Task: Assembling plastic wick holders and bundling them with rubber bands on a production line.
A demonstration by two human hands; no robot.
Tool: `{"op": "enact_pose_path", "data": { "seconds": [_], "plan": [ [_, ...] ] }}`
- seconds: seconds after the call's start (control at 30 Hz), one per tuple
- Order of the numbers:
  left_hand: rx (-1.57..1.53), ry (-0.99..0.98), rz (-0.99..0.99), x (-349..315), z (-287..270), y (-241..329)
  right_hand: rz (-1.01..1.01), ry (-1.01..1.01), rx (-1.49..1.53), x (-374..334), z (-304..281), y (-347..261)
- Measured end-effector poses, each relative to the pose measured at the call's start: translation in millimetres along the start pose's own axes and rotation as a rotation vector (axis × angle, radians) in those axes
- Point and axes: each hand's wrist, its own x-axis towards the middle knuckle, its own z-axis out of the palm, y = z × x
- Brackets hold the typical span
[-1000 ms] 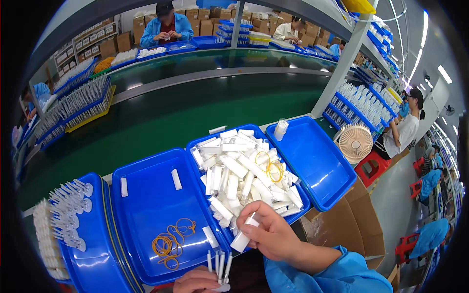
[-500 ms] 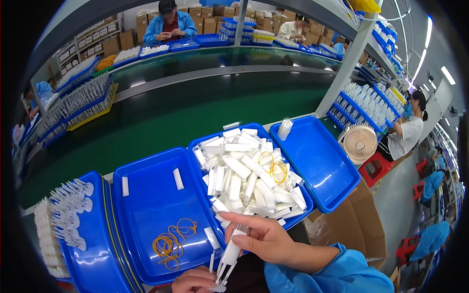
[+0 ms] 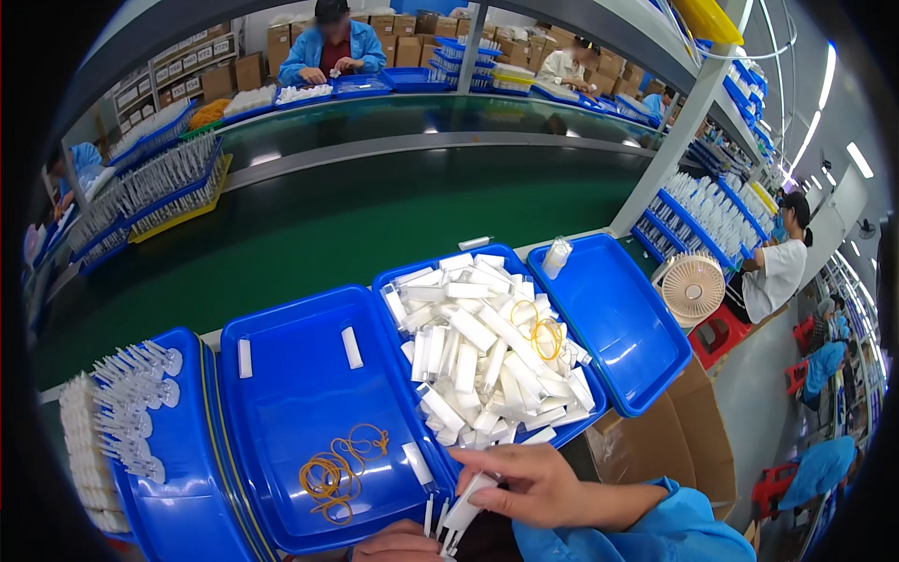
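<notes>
Between my thumb and fingers, my right hand (image 3: pixel 524 482) pinches a flat white plastic piece (image 3: pixel 467 503). Thin white prongs (image 3: pixel 449 540) stick out from the lower end of that piece. Just below, my left hand (image 3: pixel 398 543) is closed around the prong ends, partly cut off by the lower edge of the view. A big heap of white rectangular pieces with clear ends (image 3: pixel 487 351) fills the blue tray in front of my right hand. One single white piece (image 3: pixel 418 464) lies on the tray rim beside my hands.
Left of the heap, a blue tray (image 3: pixel 309 412) holds yellow rubber bands (image 3: pixel 330 480) and two white pieces. Clear stemmed parts (image 3: pixel 138 403) lie farther left. At right are a blue tray (image 3: pixel 623 328) with an upright bundle (image 3: pixel 556 258), a cardboard box (image 3: pixel 670 440) and a fan (image 3: pixel 693 288). A green belt (image 3: pixel 375 197) runs behind.
My right hand has moved slightly down and right with the white piece, tilting it closer to my left hand. The whole scene has shifted a little in view.
</notes>
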Motion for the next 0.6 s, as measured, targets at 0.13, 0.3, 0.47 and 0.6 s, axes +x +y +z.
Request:
{"op": "enact_pose_path", "data": {
  "seconds": [0.13,0.3,0.47,0.6],
  "plan": [
    [-0.034,0.015,-0.023,-7,2,-9,0.018,0.017,0.058,-6,1,7],
    [0.013,0.066,-0.013,-13,5,-19,0.115,-0.023,0.203,-8,7,4],
    [0.021,0.117,-0.01,-9,8,-22,-0.045,-0.113,0.096,-8,18,4],
    [-0.021,0.148,-0.029,-12,11,-27,-0.221,-0.269,0.006,23,6,-14]
  ]
}}
